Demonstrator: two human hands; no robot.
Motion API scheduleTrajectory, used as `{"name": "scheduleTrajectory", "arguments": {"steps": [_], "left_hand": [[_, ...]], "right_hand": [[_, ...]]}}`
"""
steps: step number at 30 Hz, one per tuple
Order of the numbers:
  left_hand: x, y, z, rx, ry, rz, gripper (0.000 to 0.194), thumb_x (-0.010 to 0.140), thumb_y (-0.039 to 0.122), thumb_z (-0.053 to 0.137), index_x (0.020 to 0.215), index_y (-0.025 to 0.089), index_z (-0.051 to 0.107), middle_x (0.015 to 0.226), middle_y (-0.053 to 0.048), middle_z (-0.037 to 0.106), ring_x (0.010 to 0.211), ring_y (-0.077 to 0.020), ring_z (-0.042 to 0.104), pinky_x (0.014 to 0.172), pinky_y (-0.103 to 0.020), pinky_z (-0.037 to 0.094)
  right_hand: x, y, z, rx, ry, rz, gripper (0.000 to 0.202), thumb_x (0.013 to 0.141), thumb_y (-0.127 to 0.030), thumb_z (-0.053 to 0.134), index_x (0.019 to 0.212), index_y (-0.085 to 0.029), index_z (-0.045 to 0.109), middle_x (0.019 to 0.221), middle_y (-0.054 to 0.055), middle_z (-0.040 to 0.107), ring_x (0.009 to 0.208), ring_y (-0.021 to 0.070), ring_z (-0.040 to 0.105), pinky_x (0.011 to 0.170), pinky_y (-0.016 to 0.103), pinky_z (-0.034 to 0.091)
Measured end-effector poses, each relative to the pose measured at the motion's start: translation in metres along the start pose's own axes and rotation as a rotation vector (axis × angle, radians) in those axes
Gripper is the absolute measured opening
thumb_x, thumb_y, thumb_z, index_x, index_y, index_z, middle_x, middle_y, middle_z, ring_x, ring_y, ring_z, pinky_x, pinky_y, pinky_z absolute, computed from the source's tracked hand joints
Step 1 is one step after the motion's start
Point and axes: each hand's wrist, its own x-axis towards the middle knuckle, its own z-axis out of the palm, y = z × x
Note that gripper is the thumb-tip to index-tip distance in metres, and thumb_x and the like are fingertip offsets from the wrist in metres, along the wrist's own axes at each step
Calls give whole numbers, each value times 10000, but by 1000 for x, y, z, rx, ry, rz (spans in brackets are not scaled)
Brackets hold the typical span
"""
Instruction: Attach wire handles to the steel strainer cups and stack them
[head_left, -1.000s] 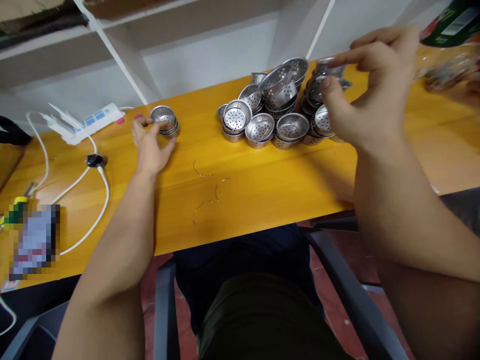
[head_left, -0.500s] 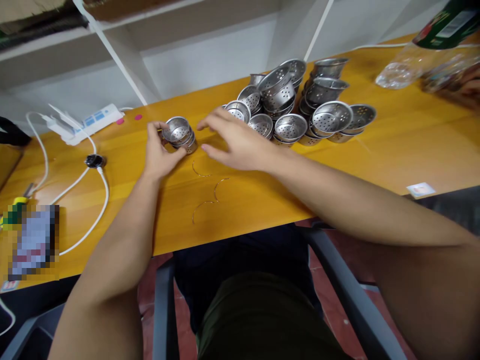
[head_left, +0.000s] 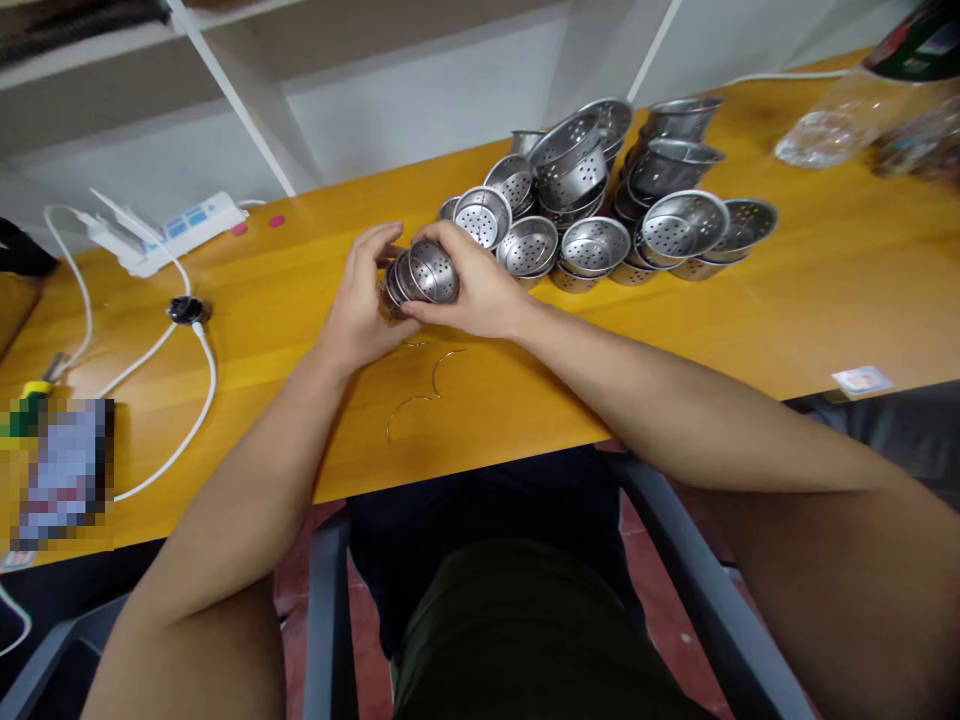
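Note:
Between my two hands is a short stack of perforated metal cups (head_left: 429,272), tilted with its open end toward the right. My left hand (head_left: 365,300) is wrapped round the left, lower end of the stack. Fingers and thumb of my right hand (head_left: 476,285) grip the rim end. Just below the hands, thin curved wires (head_left: 435,375) lie on the wooden table (head_left: 525,400). Beyond my right hand stands a group of similar perforated cups (head_left: 596,245), several of them nested in stacks.
On the left are a white power strip (head_left: 187,230), white cables (head_left: 214,385), a black round plug piece (head_left: 186,310) and a blurred-out object (head_left: 60,475). A clear bottle (head_left: 825,130) is at the back right. A small card (head_left: 862,381) lies near the front edge.
The cup stack has moved right and tipped over sideways in my left hand. My right hand, open and apart before, has closed on it.

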Motion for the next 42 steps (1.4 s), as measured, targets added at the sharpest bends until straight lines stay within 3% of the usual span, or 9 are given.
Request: {"name": "scheduleTrajectory", "arguments": {"steps": [2, 6, 9, 13, 17, 22, 28, 34, 42], "left_hand": [[-3, 1, 3, 96, -54, -32, 1162, 986, 768, 1073, 1843, 303, 439, 1886, -183, 625, 1739, -479, 700, 1461, -678, 615], [-4, -2, 3, 159, -121, -120, 1045, 799, 499, 1178, 1653, 311, 607, 1612, -136, 831, 1485, -467, 852, 1270, -616, 745], [-1, 0, 1, 179, -132, -171, 986, 687, 282, 1162, 1531, 286, 652, 1438, -106, 870, 1344, -460, 890, 1207, -604, 764], [2, 4, 0, 164, -113, -209, 977, 663, 231, 1137, 1505, 284, 645, 1323, -78, 865, 1223, -427, 899, 1154, -602, 772], [0, -5, -2, 96, -104, -197, 989, 632, 315, 1205, 1452, 288, 653, 1255, -57, 844, 1189, -404, 888, 1155, -594, 763], [-5, -19, -9, 29, -141, -189, 951, 638, 505, 1255, 1352, 277, 670, 1199, -44, 821, 1044, -349, 877, 1002, -545, 779], [-4, -1, -11, 61, -103, -124, 1021, 740, 673, 1228, 1524, 283, 702, 1484, -120, 854, 1323, -405, 877, 1172, -549, 738], [-3, 8, -10, 83, -86, -90, 883, 845, 753, 1136, 1488, 284, 752, 1320, -88, 882, 1147, -346, 875, 1045, -494, 736], [3, 9, -16, -49, -96, -73, 1044, 824, 1044, 1031, 1467, 259, 786, 1293, -109, 885, 1158, -354, 880, 1041, -521, 768]], "right_hand": [[-2, -4, 3, 18, 1, 27, 788, 1004, -620, 1025, 1610, -261, 672, 1604, 168, 761, 1520, 449, 720, 1395, 700, 593], [-3, -9, 7, 48, -17, 26, 736, 1015, -596, 996, 1575, -255, 661, 1564, 162, 760, 1450, 422, 725, 1327, 638, 606], [-1, -4, 6, 79, -50, -3, 754, 1022, -689, 974, 1549, -246, 666, 1513, 157, 765, 1397, 410, 728, 1275, 598, 609], [2, 2, 4, 119, -68, -14, 848, 1018, -848, 930, 1549, -241, 669, 1504, 157, 766, 1372, 402, 733, 1249, 580, 615], [3, 2, 3, 180, -87, -27, 936, 995, -960, 895, 1544, -236, 672, 1495, 171, 779, 1356, 403, 754, 1253, 588, 631], [4, -6, -13, 80, -165, -102, 1012, 1031, -993, 851, 1673, -233, 669, 1643, 213, 736, 1537, 451, 708, 1378, 640, 564], [1, -3, -14, -23, -73, -71, 1046, 1009, -1080, 819, 1603, -225, 719, 1558, 206, 744, 1487, 457, 704, 1352, 665, 577], [2, -5, -10, 8, -20, -51, 958, 1050, -1086, 768, 1510, -246, 741, 1466, 170, 782, 1366, 414, 734, 1280, 644, 617], [6, 3, -10, 133, -22, -73, 931, 1024, -1071, 822, 1497, -274, 733, 1428, 139, 775, 1313, 384, 724, 1248, 634, 636]]}}
